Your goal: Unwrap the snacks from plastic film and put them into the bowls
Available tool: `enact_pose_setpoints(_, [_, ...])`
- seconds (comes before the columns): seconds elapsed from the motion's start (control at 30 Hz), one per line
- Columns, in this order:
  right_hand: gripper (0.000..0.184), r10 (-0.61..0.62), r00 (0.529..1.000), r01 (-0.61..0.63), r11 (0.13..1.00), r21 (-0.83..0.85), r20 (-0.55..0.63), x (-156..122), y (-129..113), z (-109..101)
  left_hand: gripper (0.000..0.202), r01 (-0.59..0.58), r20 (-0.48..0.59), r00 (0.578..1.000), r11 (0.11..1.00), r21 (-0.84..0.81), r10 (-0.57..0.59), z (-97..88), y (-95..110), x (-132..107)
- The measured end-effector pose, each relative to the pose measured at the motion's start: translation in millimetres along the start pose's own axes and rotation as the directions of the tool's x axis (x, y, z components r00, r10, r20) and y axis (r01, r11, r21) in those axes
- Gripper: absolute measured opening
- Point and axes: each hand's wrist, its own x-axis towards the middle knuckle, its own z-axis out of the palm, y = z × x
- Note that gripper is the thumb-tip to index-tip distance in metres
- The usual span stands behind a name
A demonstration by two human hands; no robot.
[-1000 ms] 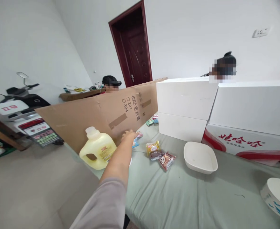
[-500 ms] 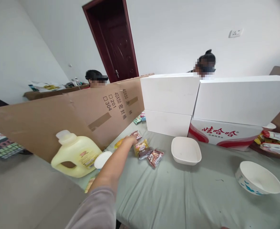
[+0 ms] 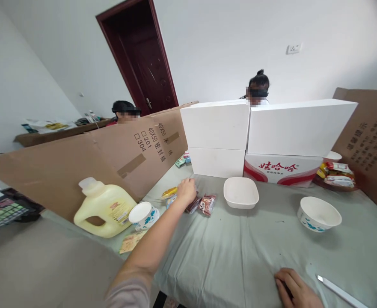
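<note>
My left hand [image 3: 187, 191] reaches over a small group of wrapped snacks, its fingers curled down onto them; what they grip is hidden beneath the hand. A red-brown snack packet [image 3: 207, 205] lies just right of it, next to a darker packet [image 3: 193, 206] partly under the hand. On the left side is a yellow packet [image 3: 169, 193]. My right hand [image 3: 295, 288] rests on the cloth at the near edge, loosely bent, thumb apart from the fingers, holding nothing. Close to its right lies a white, slim tool with a metal tip [image 3: 339, 291].
A square white bowl [image 3: 241, 193] and a round paper bowl [image 3: 318, 216] stand on the table. At left are a yellow jug [image 3: 106, 209], a paper cup [image 3: 143, 215] and a flat packet [image 3: 132, 242]. Cardboard [image 3: 111, 158] and white boxes [image 3: 217, 128] form a barrier; two people sit behind.
My left hand has moved slightly right and now covers the yellow packet in the snack group. My right hand has come into view at the bottom as the view shifted.
</note>
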Motion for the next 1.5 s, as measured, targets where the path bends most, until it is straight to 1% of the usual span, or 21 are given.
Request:
enact_pose_setpoints(0.07, [0.024, 0.029, 0.999, -0.028, 1.0, -0.011, 0.026, 1, -4, -1, 0.06, -0.101, 0.023, 0.995, 0.995, 0.012, 0.101, 7.8, 26, -4])
enact_pose_setpoints(0.2, [0.024, 0.075, 0.995, -0.074, 0.997, -0.014, 0.064, 3, -11, -6, 0.066, -0.267, 0.167, 0.951, 0.963, 0.019, 0.261, 19.9, 63, -6])
enact_pose_setpoints(0.33, [0.023, 0.106, 0.991, -0.107, 0.994, 0.003, 0.082, 7, -18, -13, 0.046, -0.374, 0.227, 0.905, 0.927, 0.019, 0.36, 24.9, 87, -13])
enact_pose_setpoints(0.43, [0.024, 0.14, 0.984, -0.142, 0.99, 0.007, 0.109, 10, -23, -18, 0.028, -0.461, 0.24, 0.86, 0.887, -0.015, 0.451, 25.1, 105, -29])
enact_pose_setpoints(0.5, [0.025, 0.163, 0.979, -0.165, 0.986, 0.007, 0.121, 11, -27, -20, 0.024, -0.525, 0.197, 0.827, 0.849, -0.061, 0.526, 24.4, 121, -44])
enact_pose_setpoints(0.57, [0.024, 0.182, 0.975, -0.184, 0.983, 0.01, 0.127, 13, -31, -21, 0.025, -0.579, 0.099, 0.802, 0.808, -0.11, 0.589, 26.6, 137, -64])
enact_pose_setpoints(0.63, [0.024, 0.192, 0.971, -0.196, 0.98, 0.016, 0.142, 14, -34, -24, 0.027, -0.615, -0.015, 0.785, 0.775, -0.146, 0.62, 35.7, 152, -89])
enact_pose_setpoints(0.7, [0.023, 0.159, 0.972, -0.169, 0.985, 0.042, 0.172, 15, -35, -32, 0.029, -0.663, -0.135, 0.748, 0.725, -0.188, 0.65, 53.4, 160, -114])
enact_pose_setpoints(0.73, [0.023, 0.133, 0.976, -0.145, 0.988, 0.054, 0.174, 14, -33, -37, 0.029, -0.701, -0.202, 0.713, 0.679, -0.218, 0.672, 64.6, 160, -127])
enact_pose_setpoints(0.8, [0.024, 0.099, 0.988, -0.104, 0.994, 0.04, 0.116, 9, -20, -52, 0.032, -0.754, -0.299, 0.657, 0.598, -0.272, 0.692, 87.9, 154, -149])
enact_pose_setpoints(0.83, [0.024, 0.103, 0.993, -0.103, 0.995, -0.003, 0.063, 5, -9, -60, 0.037, -0.764, -0.329, 0.645, 0.577, -0.289, 0.69, 98.3, 148, -158])
enact_pose_setpoints(0.9, [0.025, 0.17, 0.984, -0.177, 0.971, -0.16, -0.056, -8, 20, -76, 0.048, -0.763, -0.359, 0.646, 0.569, -0.306, 0.674, 114.2, 135, -171])
enact_pose_setpoints(0.97, [0.026, 0.303, 0.946, -0.323, 0.879, -0.35, -0.114, -19, 49, -86, 0.049, -0.756, -0.399, 0.653, 0.576, -0.31, 0.644, 123.4, 124, -179])
enact_pose_setpoints(1.03, [0.025, 0.396, 0.913, -0.394, 0.793, -0.464, -0.098, -24, 66, -89, 0.038, -0.746, -0.459, 0.661, 0.584, -0.319, 0.594, 128.6, 119, -181])
enact_pose_setpoints(1.07, [0.025, 0.403, 0.912, -0.385, 0.786, -0.483, -0.072, -22, 67, -88, 0.034, -0.74, -0.492, 0.665, 0.585, -0.33, 0.563, 130.7, 119, -181])
enact_pose_setpoints(1.13, [0.027, 0.322, 0.947, -0.288, 0.853, -0.435, 0.005, -7, 54, -81, 0.035, -0.729, -0.548, 0.67, 0.581, -0.36, 0.501, 134.6, 120, -178])
enact_pose_setpoints(1.23, [0.029, 0.117, 0.987, -0.084, 0.961, -0.262, 0.112, 32, 5, -62, 0.036, -0.71, -0.57, 0.689, 0.573, -0.408, 0.448, 139.4, 121, -174])
enact_pose_setpoints(1.3, [0.029, 0.039, 0.978, 0.007, 0.975, -0.22, 0.206, 60, -30, -46, 0.035, -0.688, -0.544, 0.715, 0.58, -0.437, 0.438, 140.8, 121, -174])
enact_pose_setpoints(1.37, [0.032, -0.014, 0.954, 0.086, 0.97, -0.229, 0.301, 81, -56, -32, 0.034, -0.664, -0.515, 0.74, 0.59, -0.46, 0.432, 140.3, 120, -175])
enact_pose_setpoints(1.43, [0.034, -0.034, 0.936, 0.125, 0.962, -0.242, 0.351, 91, -66, -24, 0.034, -0.648, -0.497, 0.755, 0.598, -0.471, 0.427, 138.8, 119, -176])
enact_pose_setpoints(1.5, [0.035, -0.025, 0.933, 0.122, 0.96, -0.251, 0.36, 90, -59, -24, 0.035, -0.642, -0.487, 0.761, 0.602, -0.475, 0.427, 137.2, 118, -178])
